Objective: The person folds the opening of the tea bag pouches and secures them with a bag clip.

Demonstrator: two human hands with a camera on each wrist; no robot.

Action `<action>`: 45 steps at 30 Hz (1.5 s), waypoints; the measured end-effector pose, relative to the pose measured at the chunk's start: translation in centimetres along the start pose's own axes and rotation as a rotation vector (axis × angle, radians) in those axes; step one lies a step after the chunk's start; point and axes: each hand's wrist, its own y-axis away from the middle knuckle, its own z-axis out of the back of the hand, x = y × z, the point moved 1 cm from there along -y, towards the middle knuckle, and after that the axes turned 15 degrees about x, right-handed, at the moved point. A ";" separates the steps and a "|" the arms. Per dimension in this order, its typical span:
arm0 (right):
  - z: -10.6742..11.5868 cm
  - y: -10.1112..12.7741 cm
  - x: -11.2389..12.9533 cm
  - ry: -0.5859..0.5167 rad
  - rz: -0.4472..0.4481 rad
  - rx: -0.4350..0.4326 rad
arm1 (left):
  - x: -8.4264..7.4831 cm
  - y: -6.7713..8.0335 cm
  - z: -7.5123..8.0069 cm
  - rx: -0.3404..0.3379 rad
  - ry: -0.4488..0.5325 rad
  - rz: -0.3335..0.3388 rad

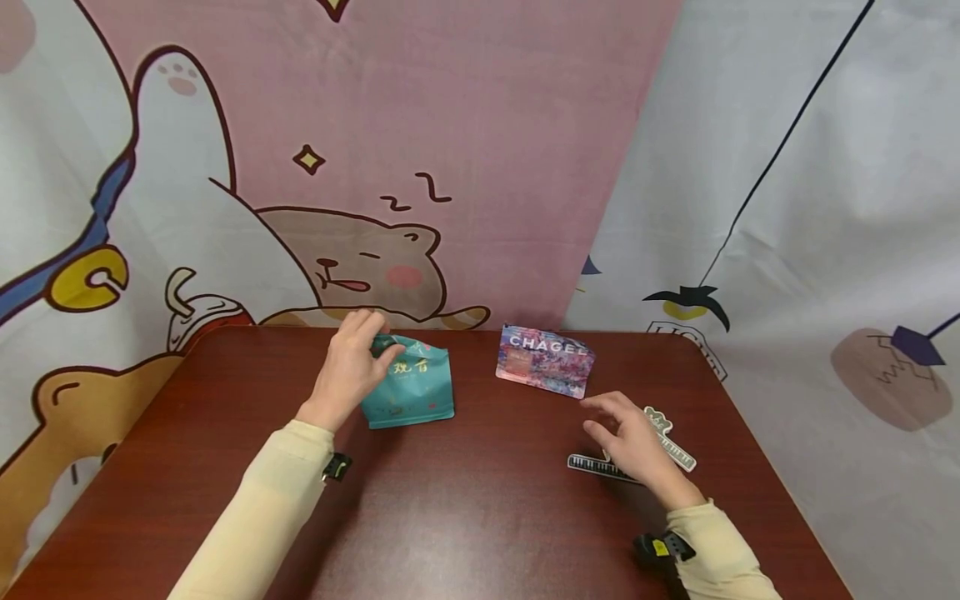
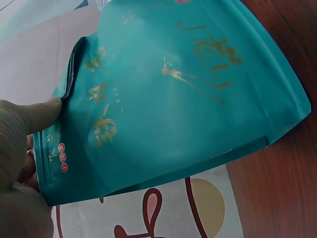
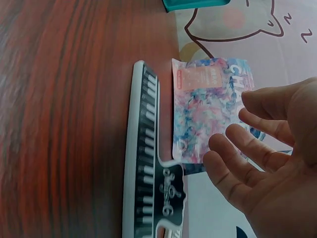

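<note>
A teal pouch (image 1: pixel 412 392) with gold lettering stands on the table, left of the middle. My left hand (image 1: pixel 348 362) pinches its upper left corner; in the left wrist view the thumb (image 2: pixel 47 111) presses on the pouch's front (image 2: pixel 163 114). My right hand (image 1: pixel 633 442) is held over two piano-keyboard-shaped clips, its fingers relaxed and nothing between them. The black clip (image 1: pixel 600 467) lies partly under the hand in the head view, and the white one (image 1: pixel 678 452) shows behind it. Just beyond the fingertips stands a pink and blue CHAGEE pouch (image 1: pixel 545 362).
The dark red-brown table (image 1: pixel 450 517) ends at a cartoon-printed cloth backdrop (image 1: pixel 487 167) along its back edge. The cloth also hangs along the right side (image 1: pixel 825 292). Each wrist wears a dark strap; the left strap (image 1: pixel 337 467) sits over a cream sleeve.
</note>
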 end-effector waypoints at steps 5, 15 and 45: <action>0.4 0.6 -0.7 0.054 -0.033 0.049 | 0.1 0.0 -0.1 -0.006 -0.003 -0.006; 0.9 1.5 -1.6 0.148 -0.069 0.116 | 0.1 0.1 -0.1 -0.011 0.007 -0.016; 2.0 3.3 -3.8 0.231 -0.150 0.278 | 0.2 -0.1 -0.2 -0.004 -0.003 -0.008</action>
